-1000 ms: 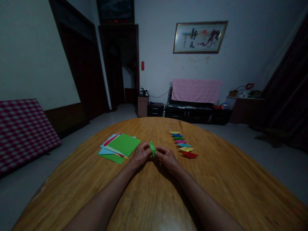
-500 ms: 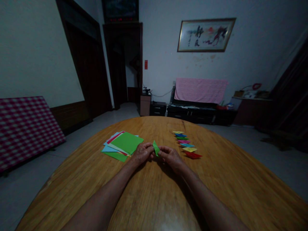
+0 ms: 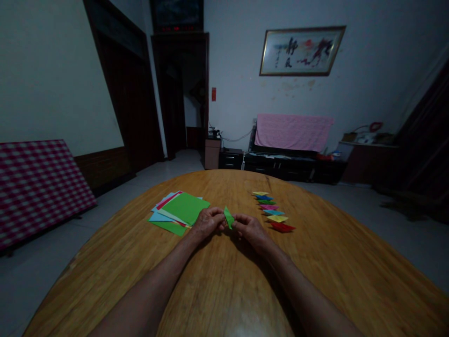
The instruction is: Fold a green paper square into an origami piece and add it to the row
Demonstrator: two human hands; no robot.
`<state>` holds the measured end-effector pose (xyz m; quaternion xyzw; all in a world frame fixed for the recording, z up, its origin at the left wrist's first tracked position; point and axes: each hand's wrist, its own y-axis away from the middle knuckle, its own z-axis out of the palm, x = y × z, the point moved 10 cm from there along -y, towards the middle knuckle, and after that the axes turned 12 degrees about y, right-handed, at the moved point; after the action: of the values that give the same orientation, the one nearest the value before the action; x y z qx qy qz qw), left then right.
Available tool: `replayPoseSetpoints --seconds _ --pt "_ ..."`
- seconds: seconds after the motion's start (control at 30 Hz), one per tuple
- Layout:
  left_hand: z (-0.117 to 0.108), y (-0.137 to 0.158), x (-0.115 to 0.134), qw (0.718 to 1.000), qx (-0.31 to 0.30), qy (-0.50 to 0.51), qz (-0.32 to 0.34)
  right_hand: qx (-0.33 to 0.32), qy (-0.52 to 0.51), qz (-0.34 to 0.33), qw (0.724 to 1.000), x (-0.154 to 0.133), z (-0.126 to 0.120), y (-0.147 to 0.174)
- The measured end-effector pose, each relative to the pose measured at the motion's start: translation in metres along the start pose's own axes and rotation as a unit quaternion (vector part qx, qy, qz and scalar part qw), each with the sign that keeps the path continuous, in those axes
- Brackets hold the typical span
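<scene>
Between my hands, above the middle of the wooden table (image 3: 217, 281), is a small folded green paper (image 3: 229, 218), pointed at its top. My left hand (image 3: 209, 222) pinches its left side with thumb and fingers. On its right side, my right hand (image 3: 249, 228) grips it in the same way. Fingertips cover part of the folds. Left of my left hand lies a loose stack of coloured paper sheets (image 3: 186, 207), a green one on top. To the right of my right hand, several folded paper boats stand in a row, the red paper boat (image 3: 281, 227) nearest me.
The round table's far edge curves in front of me. Beyond it stand a low black cabinet (image 3: 280, 162) and a pink cloth (image 3: 293, 132) draped over something. A red-and-white checked panel (image 3: 42, 187) leans at the left.
Both hands keep their hold on the folded green paper, with only a very slight shift. The stack and the row of boats stay as they were.
</scene>
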<state>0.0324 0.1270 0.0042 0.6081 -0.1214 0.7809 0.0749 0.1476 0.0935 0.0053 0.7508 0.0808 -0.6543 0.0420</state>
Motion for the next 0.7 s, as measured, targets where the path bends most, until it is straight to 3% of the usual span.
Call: replayPoseSetpoints --seconds 0.3,0.43,0.5,0.6,0.7 --pt "-0.001 -0.004 -0.004 1.000 -0.019 -0.015 0.001 -0.003 0.000 0.003 1.000 -0.001 0.002 0.000" --pt "0.003 0.003 -0.005 0.998 -0.051 0.002 -0.035 0.015 0.090 -0.029 0.995 -0.002 -0.007 -0.004" --pt "0.003 0.006 -0.004 0.998 -0.053 0.008 -0.041 0.039 0.201 -0.086 0.975 -0.013 -0.012 -0.003" --pt "-0.004 0.007 0.000 0.999 -0.029 -0.027 -0.025 0.071 0.398 -0.169 0.899 -0.030 -0.013 0.003" --pt "-0.005 0.005 0.003 0.992 -0.041 -0.123 0.002 0.062 0.486 -0.186 0.851 -0.031 -0.010 0.006"
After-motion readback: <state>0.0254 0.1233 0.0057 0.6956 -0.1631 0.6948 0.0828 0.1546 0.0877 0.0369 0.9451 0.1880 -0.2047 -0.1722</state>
